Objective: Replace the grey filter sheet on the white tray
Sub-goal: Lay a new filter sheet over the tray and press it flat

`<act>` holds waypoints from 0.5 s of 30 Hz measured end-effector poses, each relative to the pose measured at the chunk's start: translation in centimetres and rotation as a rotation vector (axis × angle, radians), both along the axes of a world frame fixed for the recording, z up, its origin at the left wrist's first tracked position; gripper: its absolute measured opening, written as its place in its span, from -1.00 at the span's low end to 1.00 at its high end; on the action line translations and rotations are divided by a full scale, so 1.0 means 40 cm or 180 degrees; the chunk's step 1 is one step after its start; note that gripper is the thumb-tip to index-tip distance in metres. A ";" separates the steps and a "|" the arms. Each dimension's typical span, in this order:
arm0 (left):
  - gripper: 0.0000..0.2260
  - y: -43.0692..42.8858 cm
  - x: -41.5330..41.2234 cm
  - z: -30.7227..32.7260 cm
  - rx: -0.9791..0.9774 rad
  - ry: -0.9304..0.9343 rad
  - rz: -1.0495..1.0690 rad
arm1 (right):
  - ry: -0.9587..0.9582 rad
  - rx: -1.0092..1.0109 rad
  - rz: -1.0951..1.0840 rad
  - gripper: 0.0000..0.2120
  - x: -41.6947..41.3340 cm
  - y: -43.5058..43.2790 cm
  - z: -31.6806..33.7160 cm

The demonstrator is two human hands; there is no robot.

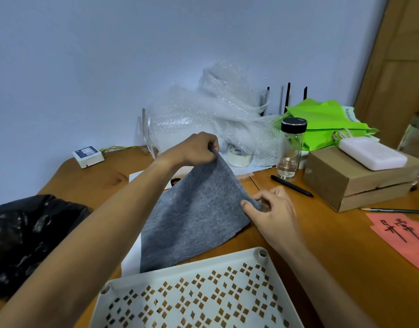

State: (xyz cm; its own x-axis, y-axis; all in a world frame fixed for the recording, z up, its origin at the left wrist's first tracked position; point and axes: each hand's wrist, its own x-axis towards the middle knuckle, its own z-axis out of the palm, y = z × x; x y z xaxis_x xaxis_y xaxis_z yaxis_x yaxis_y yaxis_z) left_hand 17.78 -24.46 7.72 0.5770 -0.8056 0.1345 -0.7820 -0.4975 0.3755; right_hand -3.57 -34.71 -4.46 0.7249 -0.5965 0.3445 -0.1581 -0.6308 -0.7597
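Fingers of the left hand (pixel 199 147) and right hand (pixel 272 209) pinch the grey filter sheet (pixel 194 216) by two corners, apparently lifted, just beyond the white tray (pixel 194 268).

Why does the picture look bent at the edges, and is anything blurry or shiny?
Head view: the wide-angle lens bows the wooden panel at right; soft, even light throws only faint shadows; the black plastic bag and bubble wrap show glints; the grey filter sheet, the hands and the white tray look reasonably sharp, and the far right edge smears.
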 end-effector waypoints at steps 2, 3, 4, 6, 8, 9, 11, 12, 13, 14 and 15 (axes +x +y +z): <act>-0.82 0.005 -0.008 0.002 -0.0107 0.0117 -0.0062 | 0.0089 0.0271 0.0179 -0.73 0.001 0.003 0.017; -0.80 0.005 -0.012 0.002 -0.0146 0.0149 -0.0079 | 0.0127 0.0496 0.0307 -0.66 0.007 0.006 0.028; -0.77 0.005 -0.016 0.003 -0.0186 0.0195 -0.0099 | 0.0171 0.0680 0.0433 -0.57 0.016 0.007 0.041; -0.68 -0.002 -0.023 0.003 -0.0293 0.0314 -0.0148 | 0.0290 0.0698 0.0599 -0.45 0.039 0.007 0.067; -0.61 -0.010 -0.034 -0.003 -0.0424 0.0362 -0.0120 | 0.0396 0.0533 0.0572 -0.44 0.062 0.002 0.086; -0.59 -0.011 -0.041 -0.007 -0.0508 0.0341 -0.0071 | 0.0443 0.0494 0.0574 -0.52 0.072 -0.001 0.096; -0.57 -0.009 -0.056 -0.012 -0.0649 0.0187 0.0032 | 0.0474 0.0698 0.0654 -0.75 0.086 -0.008 0.115; -0.57 -0.002 -0.061 -0.011 -0.0684 0.0117 0.0074 | 0.0452 0.0986 0.0699 -0.80 0.092 -0.012 0.124; -0.56 0.009 -0.062 -0.009 -0.0703 0.0091 0.0114 | 0.0403 0.1334 0.0725 -0.81 0.095 -0.015 0.132; -0.56 0.029 -0.062 -0.004 -0.0701 0.0076 0.0155 | 0.0361 0.1666 0.0741 -0.82 0.096 -0.019 0.137; -0.58 0.051 -0.059 0.002 -0.0671 0.0051 0.0197 | 0.0307 0.1967 0.0745 -0.83 0.097 -0.027 0.138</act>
